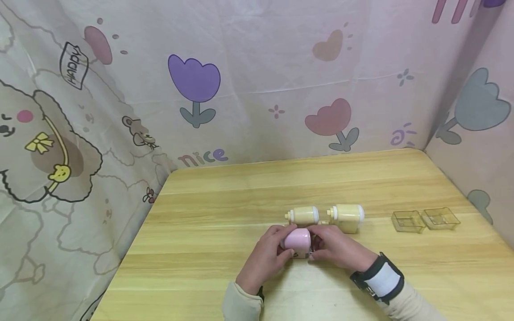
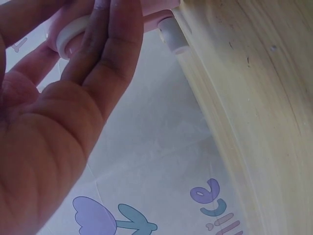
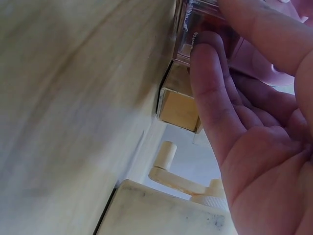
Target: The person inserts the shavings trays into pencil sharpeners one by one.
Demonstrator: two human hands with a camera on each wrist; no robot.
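Note:
A pink crank pencil sharpener (image 1: 298, 239) is between both hands over the table's front middle. My left hand (image 1: 267, 254) grips its left end, fingers above and thumb on the near side. From the right, my right hand (image 1: 337, 245) pinches the sharpener's clear drawer (image 3: 195, 34) between thumb and fingers. How far the drawer sits in the body is hidden. In the left wrist view a pale crank knob (image 2: 173, 36) shows past the fingers. Just behind the hands lie two yellow sharpeners, the left one (image 1: 304, 215) and the right one (image 1: 348, 215).
Two see-through yellow drawers, one (image 1: 407, 221) beside the other (image 1: 441, 218), rest on the right of the wooden table (image 1: 192, 249). A printed cloth (image 1: 249, 80) hangs behind and at both sides of the table. In the right wrist view a yellow crank handle (image 3: 176, 181) stands close to the hand.

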